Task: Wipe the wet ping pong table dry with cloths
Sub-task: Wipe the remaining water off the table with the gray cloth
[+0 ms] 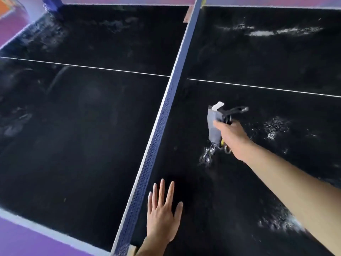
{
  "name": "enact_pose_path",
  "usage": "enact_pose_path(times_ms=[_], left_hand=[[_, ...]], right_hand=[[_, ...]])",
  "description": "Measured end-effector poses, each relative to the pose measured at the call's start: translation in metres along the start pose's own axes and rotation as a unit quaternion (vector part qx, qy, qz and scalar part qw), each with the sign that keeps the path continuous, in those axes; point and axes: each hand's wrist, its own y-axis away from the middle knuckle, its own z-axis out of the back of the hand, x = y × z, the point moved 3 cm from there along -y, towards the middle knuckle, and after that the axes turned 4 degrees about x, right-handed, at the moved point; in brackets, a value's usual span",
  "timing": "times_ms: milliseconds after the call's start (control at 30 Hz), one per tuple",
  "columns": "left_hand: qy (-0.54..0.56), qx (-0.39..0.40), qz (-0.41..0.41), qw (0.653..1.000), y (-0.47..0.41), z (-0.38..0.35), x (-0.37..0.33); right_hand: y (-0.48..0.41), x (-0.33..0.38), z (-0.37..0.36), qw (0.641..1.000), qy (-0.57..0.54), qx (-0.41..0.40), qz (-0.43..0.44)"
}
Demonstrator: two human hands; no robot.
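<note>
The black ping pong table (83, 137) fills the view, with its blue net (158, 126) running from bottom centre to top right. My left hand (163, 213) rests flat on the table just right of the net, fingers spread. My right hand (232, 137) grips a small grey pouch-like item (213, 122) with a white tab, black cords and a yellow piece, held just above the right half. Wet patches show below it (206, 154), to its right (275, 127), near my forearm (280, 222) and at the far right (267, 31). A blue cloth (52, 4) lies at the far left corner.
A white centre line (92, 68) crosses both halves. The table's white near edge (36, 226) borders purple floor (22, 242). Faint wet smears mark the far left half (46, 34).
</note>
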Motion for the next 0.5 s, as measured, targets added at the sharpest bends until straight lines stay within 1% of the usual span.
enact_pose_path(times_ms=[33, 67, 100, 133, 167, 267, 300, 367, 400, 500], left_hand=[[-0.015, -0.006, 0.002, 1.000, -0.001, -0.008, 0.003], [-0.019, -0.016, 0.003, 1.000, -0.002, -0.013, 0.004], [-0.018, -0.034, 0.001, 0.999, -0.001, -0.015, 0.005], [-0.019, -0.054, -0.004, 0.998, -0.001, -0.017, 0.006], [-0.022, -0.063, -0.010, 0.998, -0.003, -0.018, 0.006], [-0.051, -0.091, -0.014, 0.994, -0.007, -0.024, 0.012], [-0.057, -0.097, -0.013, 0.994, -0.007, -0.026, 0.012], [-0.057, -0.102, -0.007, 0.993, -0.008, -0.028, 0.012], [-0.062, -0.106, -0.005, 0.992, -0.010, -0.029, 0.013], [-0.063, -0.114, -0.015, 0.991, -0.012, -0.031, 0.012]], right_hand=[[-0.032, 0.017, 0.000, 0.995, 0.079, -0.030, 0.058], [-0.066, 0.032, -0.001, 0.980, 0.149, -0.055, 0.119], [-0.102, 0.044, -0.004, 0.958, 0.214, -0.069, 0.177], [-0.137, 0.053, -0.010, 0.934, 0.281, -0.072, 0.210], [-0.172, 0.054, -0.018, 0.916, 0.338, -0.061, 0.209], [-0.244, 0.027, -0.057, 0.899, 0.425, 0.027, 0.106], [-0.256, 0.017, -0.072, 0.882, 0.461, 0.044, 0.086], [-0.276, 0.011, -0.098, 0.833, 0.542, 0.038, 0.104], [-0.284, 0.017, -0.109, 0.823, 0.555, 0.038, 0.117], [-0.304, 0.046, -0.128, 0.823, 0.551, 0.082, 0.112]])
